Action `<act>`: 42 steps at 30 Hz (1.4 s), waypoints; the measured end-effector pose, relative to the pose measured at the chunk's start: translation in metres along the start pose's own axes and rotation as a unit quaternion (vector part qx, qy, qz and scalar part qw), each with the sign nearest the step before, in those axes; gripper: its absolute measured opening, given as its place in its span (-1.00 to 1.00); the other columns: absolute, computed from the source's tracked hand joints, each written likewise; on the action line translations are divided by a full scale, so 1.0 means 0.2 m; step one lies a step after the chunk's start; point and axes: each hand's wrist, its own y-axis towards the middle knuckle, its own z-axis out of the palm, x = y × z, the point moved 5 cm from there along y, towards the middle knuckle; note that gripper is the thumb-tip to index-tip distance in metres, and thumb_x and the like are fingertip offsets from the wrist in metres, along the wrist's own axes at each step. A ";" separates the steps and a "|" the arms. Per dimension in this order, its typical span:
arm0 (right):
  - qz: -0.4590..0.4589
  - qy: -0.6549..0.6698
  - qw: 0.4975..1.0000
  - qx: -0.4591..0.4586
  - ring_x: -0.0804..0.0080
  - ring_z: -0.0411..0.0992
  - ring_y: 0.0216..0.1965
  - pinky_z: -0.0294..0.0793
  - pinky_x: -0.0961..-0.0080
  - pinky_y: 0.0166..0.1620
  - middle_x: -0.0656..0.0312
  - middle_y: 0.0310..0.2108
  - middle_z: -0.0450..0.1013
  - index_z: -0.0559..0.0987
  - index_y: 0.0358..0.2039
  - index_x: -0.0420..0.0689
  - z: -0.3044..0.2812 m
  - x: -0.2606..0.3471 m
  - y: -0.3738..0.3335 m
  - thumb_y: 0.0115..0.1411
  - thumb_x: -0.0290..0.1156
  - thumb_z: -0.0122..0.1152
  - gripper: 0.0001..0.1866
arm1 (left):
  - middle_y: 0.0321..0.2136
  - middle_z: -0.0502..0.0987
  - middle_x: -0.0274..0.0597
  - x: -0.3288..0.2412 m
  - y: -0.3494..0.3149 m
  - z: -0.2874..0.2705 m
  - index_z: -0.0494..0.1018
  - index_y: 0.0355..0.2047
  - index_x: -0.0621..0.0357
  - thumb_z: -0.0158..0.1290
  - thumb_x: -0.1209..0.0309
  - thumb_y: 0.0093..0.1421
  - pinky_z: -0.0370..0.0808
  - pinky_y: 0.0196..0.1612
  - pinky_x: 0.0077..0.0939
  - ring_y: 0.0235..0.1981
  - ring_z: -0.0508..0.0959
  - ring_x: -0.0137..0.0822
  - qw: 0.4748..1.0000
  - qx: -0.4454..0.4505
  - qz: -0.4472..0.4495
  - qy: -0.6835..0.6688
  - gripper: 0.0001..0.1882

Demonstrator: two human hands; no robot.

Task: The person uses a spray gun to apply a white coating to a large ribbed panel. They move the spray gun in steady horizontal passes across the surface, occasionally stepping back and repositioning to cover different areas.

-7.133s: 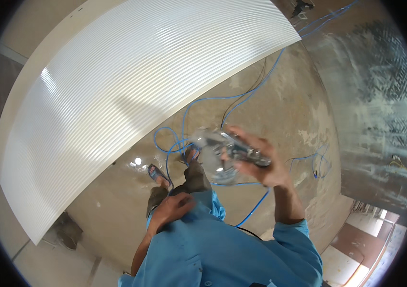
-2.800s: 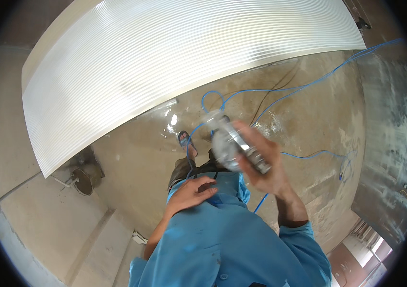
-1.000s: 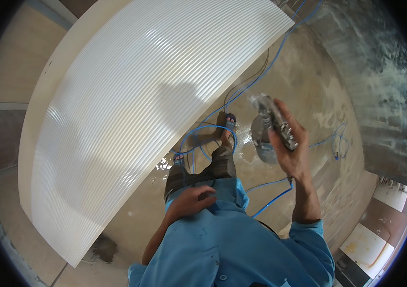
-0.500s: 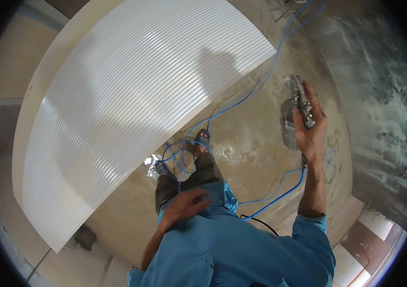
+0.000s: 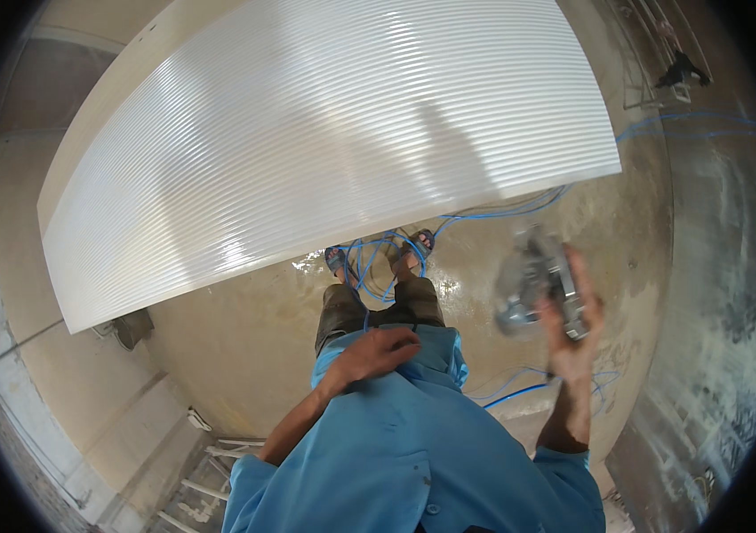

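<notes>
the left hand is resting flat and empty on the blue shirt at the waist, fingers loosely spread. the right hand is gripping a metal power tool, fingers wrapped round its body, holding it raised out to the right above the floor. a steadier two-handed hold would probably be serving better here. blue cable is looping around the sandalled feet on the concrete floor, so stepping clear seems wise. beyond, a big white ribbed panel is leaning.

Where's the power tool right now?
In the head view, right of centre: the grey power tool is held up in the right hand, above the blue cable on the wet floor.
</notes>
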 end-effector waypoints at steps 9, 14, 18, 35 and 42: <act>-0.125 0.254 0.903 0.323 0.07 0.58 -0.04 0.55 0.30 0.01 -0.10 0.08 0.50 0.40 0.26 -0.32 0.71 0.66 0.12 0.08 -0.73 0.26 -0.34 | -0.17 0.64 0.09 0.26 -0.23 -0.18 0.53 0.00 0.12 0.04 0.26 0.28 0.51 0.05 -0.10 -0.11 0.61 0.17 0.972 -0.167 0.164 -0.033 -0.66; 0.009 0.250 0.940 0.233 0.31 0.54 -0.04 0.51 0.36 0.04 0.00 0.06 0.52 0.28 0.34 -0.32 0.80 0.85 0.12 0.19 -0.55 0.26 -0.30 | -0.20 0.65 0.06 0.50 -0.37 -0.32 0.56 -0.06 0.12 0.04 0.15 0.29 0.53 -0.02 -0.08 -0.13 0.62 0.12 0.989 -0.111 0.094 0.029 -0.64; -0.022 0.171 0.979 0.112 0.36 0.50 -0.02 0.46 0.37 0.10 0.03 0.06 0.50 0.24 0.37 -0.31 0.75 1.01 0.11 0.28 -0.52 0.17 -0.34 | -0.34 0.66 0.02 0.66 -0.61 -0.54 0.64 -0.26 0.15 0.05 0.12 0.30 0.57 -0.11 -0.15 -0.23 0.67 0.00 0.979 -0.162 0.097 0.081 -0.65; -0.078 -0.003 0.907 0.413 0.40 0.46 0.08 0.41 0.42 0.17 0.05 0.12 0.48 0.29 0.35 -0.29 2.01 1.55 0.36 0.20 -0.55 0.19 -0.32 | -0.80 0.30 -0.09 1.07 -1.22 -0.74 0.35 -0.74 0.27 0.13 0.14 0.27 0.24 -0.55 -0.20 -0.74 0.25 -0.15 0.909 -0.365 0.077 -0.183 -0.44; -0.263 0.055 0.844 0.463 0.60 0.43 -0.32 0.46 0.57 -0.15 0.25 -0.26 0.52 0.38 0.31 -0.23 2.57 2.13 0.31 0.21 -0.51 0.16 -0.39 | -0.80 0.23 -0.19 1.20 -1.24 -0.53 0.32 -0.73 0.28 0.17 0.18 0.26 0.18 -0.58 -0.26 -0.72 0.19 -0.34 0.853 -0.417 0.065 -0.306 -0.46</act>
